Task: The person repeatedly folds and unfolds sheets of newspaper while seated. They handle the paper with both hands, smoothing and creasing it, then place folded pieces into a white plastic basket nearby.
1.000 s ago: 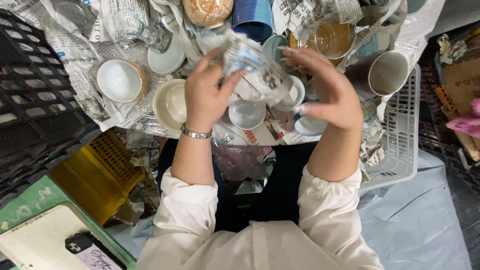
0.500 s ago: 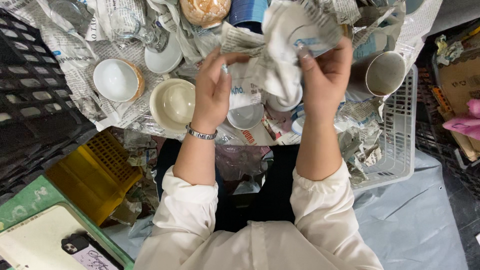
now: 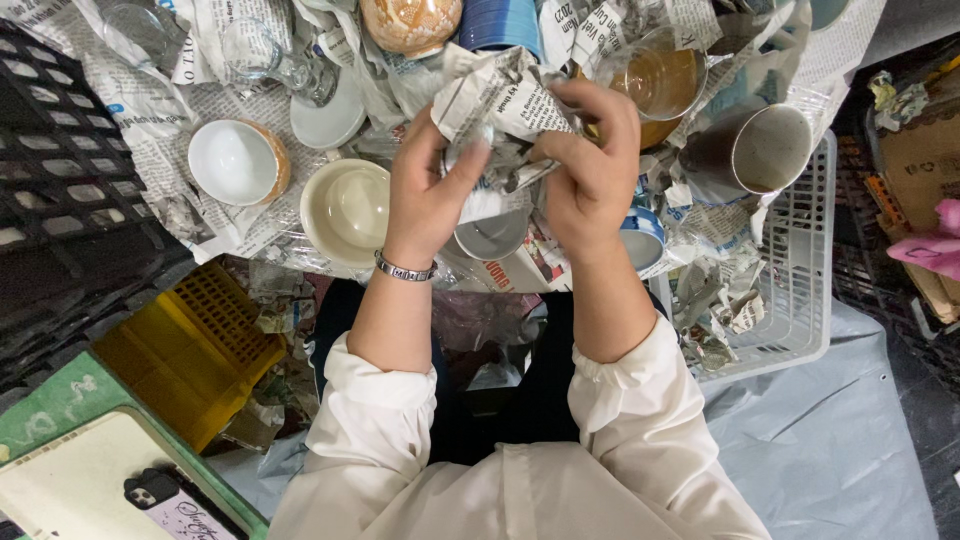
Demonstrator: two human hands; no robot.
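Note:
Both my hands hold one bundle of crumpled newspaper (image 3: 505,115) above a crate of crockery. My left hand (image 3: 432,180), with a metal bracelet at the wrist, grips its lower left side. My right hand (image 3: 590,160) closes over its right side. What the paper wraps is hidden. Right under the bundle sits a small white bowl (image 3: 492,235). A cream bowl (image 3: 348,208) lies just left of my left hand.
A white bowl (image 3: 232,160), a glass (image 3: 255,48), a brown patterned pot (image 3: 410,22), an amber glass bowl (image 3: 655,85) and a dark cup (image 3: 760,148) lie on newspaper. White basket (image 3: 800,290) right, black crate (image 3: 60,200) left, yellow crate (image 3: 190,350), phone (image 3: 165,500) bottom left.
The paper was spread open around a pale dish half a second ago. Now my hands have closed it into a tight bundle and lowered it slightly.

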